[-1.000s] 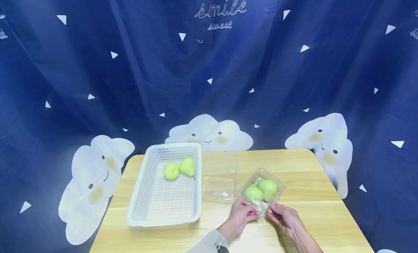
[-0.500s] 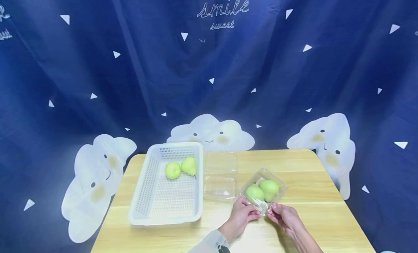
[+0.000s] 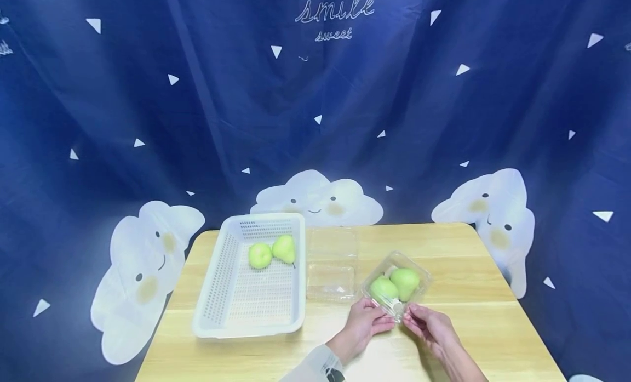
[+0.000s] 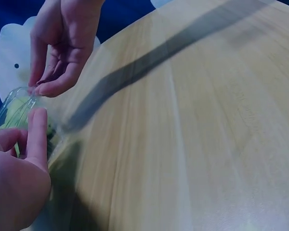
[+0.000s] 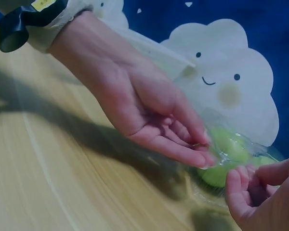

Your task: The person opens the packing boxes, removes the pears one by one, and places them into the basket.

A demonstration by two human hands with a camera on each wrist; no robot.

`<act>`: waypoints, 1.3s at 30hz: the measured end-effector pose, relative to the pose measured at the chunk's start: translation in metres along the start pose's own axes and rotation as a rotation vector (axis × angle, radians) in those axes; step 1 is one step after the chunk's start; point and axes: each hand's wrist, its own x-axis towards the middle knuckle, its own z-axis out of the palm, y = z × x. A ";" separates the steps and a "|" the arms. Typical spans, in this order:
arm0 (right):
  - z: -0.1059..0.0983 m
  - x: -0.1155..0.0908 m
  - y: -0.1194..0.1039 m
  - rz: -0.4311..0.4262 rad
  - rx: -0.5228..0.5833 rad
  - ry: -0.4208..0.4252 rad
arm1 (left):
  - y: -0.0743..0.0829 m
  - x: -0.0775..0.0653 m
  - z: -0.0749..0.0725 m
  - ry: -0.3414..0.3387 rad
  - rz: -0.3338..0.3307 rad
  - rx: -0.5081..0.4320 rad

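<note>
A clear plastic clamshell box [image 3: 393, 259] stands angled on the table with two green pears [image 3: 405, 284] inside. My left hand [image 3: 362, 324] pinches the near corner area of the box from the left, thumb and fingertips at its edge. From the other side my right hand [image 3: 432, 328] pinches the same edge, its fingertips close to those of the left. In the right wrist view, the left hand [image 5: 154, 110] reaches in over the table to the box's rim. The left wrist view has the right hand [image 4: 65, 48] above the box corner, partly hiding the fruit.
Left on the wooden table [image 3: 473, 338] stands a white perforated basket [image 3: 256, 305] holding a pear [image 3: 284, 249] and a round green fruit [image 3: 259, 256]. Between basket and box lies another clear container [image 3: 331, 282], spread open. A blue cloud-print curtain [image 3: 315, 97] hangs behind the table.
The head view has shifted slightly. Both hands stay at the near edge of the box, with hardly any movement.
</note>
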 end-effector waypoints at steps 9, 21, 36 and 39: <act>0.003 0.002 0.003 -0.009 -0.020 -0.054 | 0.012 -0.003 -0.003 -0.022 -0.005 0.029; 0.008 -0.002 0.002 -0.049 -0.021 0.005 | 0.017 -0.009 0.006 0.014 0.036 0.064; 0.003 -0.005 0.001 -0.051 -0.086 0.033 | 0.009 -0.006 -0.001 0.030 0.019 0.064; 0.000 -0.008 -0.003 -0.063 -0.103 0.042 | 0.008 -0.006 0.000 0.033 0.024 0.058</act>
